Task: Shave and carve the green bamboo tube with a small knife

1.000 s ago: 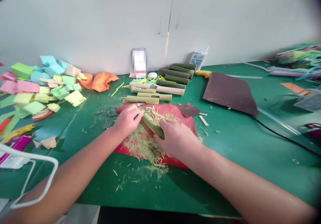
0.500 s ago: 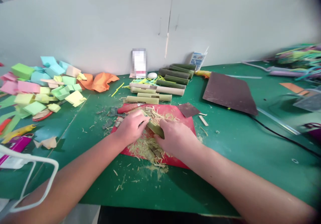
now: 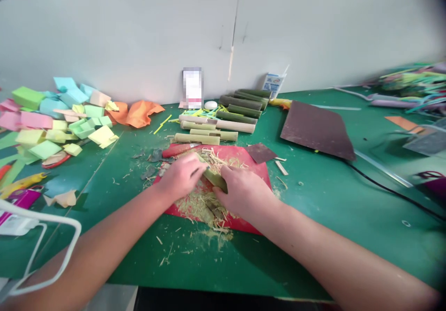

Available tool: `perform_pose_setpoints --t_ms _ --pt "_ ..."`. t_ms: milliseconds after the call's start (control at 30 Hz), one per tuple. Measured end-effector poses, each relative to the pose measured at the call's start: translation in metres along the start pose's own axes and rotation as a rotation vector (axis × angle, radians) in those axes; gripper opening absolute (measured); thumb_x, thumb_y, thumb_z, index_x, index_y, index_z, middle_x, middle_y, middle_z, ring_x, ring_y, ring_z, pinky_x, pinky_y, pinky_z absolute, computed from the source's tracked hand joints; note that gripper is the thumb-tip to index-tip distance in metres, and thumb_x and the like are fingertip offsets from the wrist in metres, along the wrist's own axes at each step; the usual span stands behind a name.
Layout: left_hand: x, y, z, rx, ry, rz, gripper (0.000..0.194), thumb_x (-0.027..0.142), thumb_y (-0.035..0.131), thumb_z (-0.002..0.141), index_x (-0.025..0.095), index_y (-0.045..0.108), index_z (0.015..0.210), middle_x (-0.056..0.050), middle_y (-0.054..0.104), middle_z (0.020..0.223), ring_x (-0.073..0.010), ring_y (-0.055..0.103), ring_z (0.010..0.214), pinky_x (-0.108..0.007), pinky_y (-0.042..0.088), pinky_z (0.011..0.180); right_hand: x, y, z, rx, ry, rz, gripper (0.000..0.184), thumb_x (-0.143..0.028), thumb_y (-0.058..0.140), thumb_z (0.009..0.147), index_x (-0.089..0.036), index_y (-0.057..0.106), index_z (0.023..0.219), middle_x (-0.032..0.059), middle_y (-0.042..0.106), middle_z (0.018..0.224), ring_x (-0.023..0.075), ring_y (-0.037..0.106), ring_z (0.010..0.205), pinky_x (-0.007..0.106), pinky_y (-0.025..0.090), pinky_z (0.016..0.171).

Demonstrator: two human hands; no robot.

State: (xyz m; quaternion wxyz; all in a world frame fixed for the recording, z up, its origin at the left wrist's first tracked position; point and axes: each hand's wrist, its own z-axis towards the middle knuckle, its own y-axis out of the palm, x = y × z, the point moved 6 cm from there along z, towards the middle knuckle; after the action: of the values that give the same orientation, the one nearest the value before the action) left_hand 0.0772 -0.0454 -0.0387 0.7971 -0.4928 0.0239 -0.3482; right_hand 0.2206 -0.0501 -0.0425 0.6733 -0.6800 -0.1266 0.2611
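A short green bamboo piece slants between my hands, low over a red sheet. My right hand is closed around its near end, thumb underneath. Fingers curled, my left hand is closed against the far part of the bamboo and covers much of it. A small dark edge shows at its fingertips, too small to name. Pale shavings and dust cover the sheet below. Behind my left hand lies a red-handled tool, and a scrap of brown sandpaper rests at the sheet's upper right corner.
Several cut bamboo tubes lie in a row behind the sheet. A phone leans on the wall. Folded paper boxes crowd the left, a white wire frame near my left forearm. To the right are a dark brown board and black cable.
Both hands keep their hold on the bamboo piece, with only a very slight shift of the left fingers. The whole view has drifted slightly.
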Motion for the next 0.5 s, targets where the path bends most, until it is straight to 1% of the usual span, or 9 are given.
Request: perform_pose_setpoints --t_ms 100,167,200,300,333,400,433,467,500 --pt "-0.0023 -0.0051 0.0001 0.081 -0.04 0.031 0.025 0.023 0.047 0.091 0.014 0.062 0.073 -0.005 0.056 0.074 -0.0157 0.054 0.073 -0.03 0.045 0.071 -0.0004 -0.0007 0.0 0.012 -0.006 -0.007 0.017 -0.034 0.052 0.08 -0.018 0.057 0.085 0.0067 0.066 0.082 0.0212 0.061 0.073 0.029 0.035 0.056" --pt "-0.0008 -0.0017 -0.0006 0.017 -0.017 0.009 0.022 0.023 0.047 0.091 0.015 0.063 0.078 -0.004 0.056 0.075 -0.0152 0.053 0.073 -0.03 0.045 0.071 -0.0014 -0.0002 -0.0002 0.006 -0.018 -0.005 0.016 -0.033 0.052 0.08 -0.019 0.056 0.085 0.0062 0.066 0.082 0.0208 0.061 0.073 0.029 0.035 0.056" --pt "0.0007 0.0015 -0.0013 -0.041 0.007 -0.011 0.019 0.023 0.047 0.091 0.015 0.064 0.084 -0.005 0.057 0.079 -0.015 0.054 0.075 -0.029 0.045 0.071 -0.0016 -0.0001 -0.0003 0.006 -0.018 -0.004 0.015 -0.032 0.052 0.08 -0.019 0.056 0.085 0.0061 0.065 0.083 0.0207 0.061 0.073 0.029 0.035 0.057" --pt "-0.0013 -0.0077 -0.0033 0.101 -0.02 0.029 0.022 0.023 0.049 0.09 0.015 0.063 0.075 -0.004 0.057 0.074 -0.0146 0.053 0.071 -0.029 0.045 0.069 -0.0015 0.0003 -0.0006 0.01 -0.011 -0.008 0.016 -0.033 0.052 0.08 -0.019 0.056 0.086 0.0061 0.065 0.084 0.0213 0.061 0.074 0.029 0.036 0.057" --pt "-0.0012 -0.0069 -0.0034 0.089 -0.017 0.036 0.022 0.022 0.048 0.091 0.015 0.063 0.076 -0.004 0.057 0.075 -0.0145 0.053 0.071 -0.03 0.045 0.07 -0.0016 0.0006 -0.0007 0.007 -0.013 -0.006 0.016 -0.033 0.052 0.079 -0.019 0.055 0.086 0.006 0.065 0.084 0.0213 0.061 0.074 0.029 0.036 0.058" --pt "0.0001 -0.0003 -0.0028 -0.013 0.005 0.004 0.018 0.022 0.047 0.091 0.015 0.063 0.086 -0.005 0.058 0.08 -0.0146 0.055 0.075 -0.029 0.046 0.072 -0.0014 0.0016 -0.0008 -0.006 -0.014 0.0 0.015 -0.032 0.053 0.079 -0.019 0.055 0.086 0.0056 0.065 0.083 0.021 0.061 0.074 0.029 0.036 0.058" --pt "0.0006 -0.0001 -0.0022 -0.012 0.011 0.004 0.018 0.022 0.048 0.091 0.015 0.063 0.085 -0.004 0.058 0.079 -0.0141 0.054 0.074 -0.028 0.046 0.071 -0.0011 0.0017 -0.0008 -0.007 -0.012 0.0 0.016 -0.032 0.052 0.079 -0.019 0.055 0.087 0.0057 0.065 0.083 0.021 0.061 0.073 0.029 0.036 0.057" --pt "-0.0003 -0.003 -0.0015 0.041 -0.01 0.026 0.021 0.022 0.047 0.091 0.014 0.063 0.08 -0.004 0.057 0.077 -0.0144 0.054 0.073 -0.029 0.045 0.071 -0.0007 0.0015 -0.0008 -0.005 -0.009 -0.004 0.016 -0.033 0.052 0.08 -0.019 0.055 0.086 0.0059 0.065 0.083 0.0212 0.061 0.073 0.029 0.036 0.057" --pt "-0.0004 -0.004 -0.0007 0.062 -0.019 0.04 0.023 0.022 0.046 0.091 0.014 0.062 0.076 -0.004 0.057 0.076 -0.0145 0.053 0.073 -0.029 0.045 0.071 -0.0006 0.0012 -0.0008 -0.003 -0.007 -0.009 0.016 -0.033 0.052 0.08 -0.018 0.055 0.086 0.0061 0.065 0.083 0.0215 0.061 0.074 0.03 0.036 0.057"
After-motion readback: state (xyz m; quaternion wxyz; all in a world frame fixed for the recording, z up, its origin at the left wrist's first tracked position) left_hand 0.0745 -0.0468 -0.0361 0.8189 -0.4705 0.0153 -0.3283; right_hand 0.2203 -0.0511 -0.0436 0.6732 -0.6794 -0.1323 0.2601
